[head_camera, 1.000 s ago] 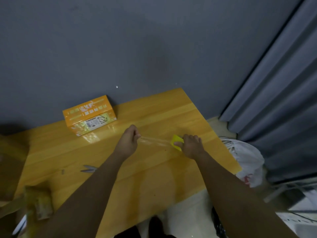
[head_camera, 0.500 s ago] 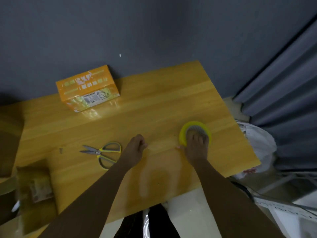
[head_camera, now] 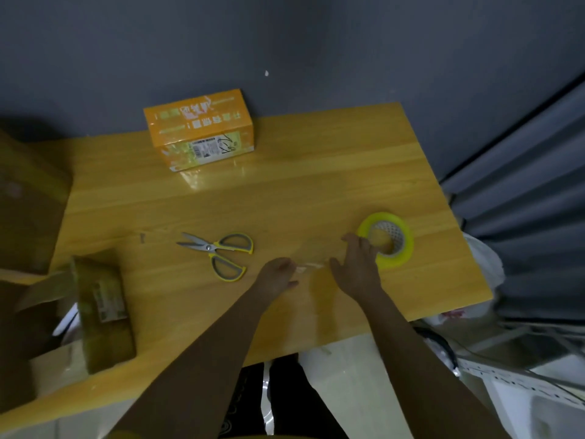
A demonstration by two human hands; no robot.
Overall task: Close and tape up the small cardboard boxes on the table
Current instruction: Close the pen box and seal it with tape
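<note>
A: Left hand (head_camera: 275, 275) pinches the clear tape strip (head_camera: 308, 266); right hand (head_camera: 357, 269) spread flat, fingers touching the tape roll (head_camera: 387, 239).

B: Orange box (head_camera: 199, 128) beyond both hands. Strip probably flimsy, clingy; hold by its ends.

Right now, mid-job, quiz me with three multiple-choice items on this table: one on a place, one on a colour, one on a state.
1. Where do the scissors lie?
A. left of the left hand
B. on the orange box
C. right of the tape roll

2. What colour is the tape roll?
A. red
B. yellow-green
C. black

3. How is the right hand?
A. gripping the scissors
B. fingers spread, beside the roll
C. lifting the orange box

Answers: 1 A, the scissors sit on the table left of the left hand. 2 B, the roll's rim shows yellow-green. 3 B, its fingers are splayed by the roll's edge; whether they touch it is unclear.
</note>
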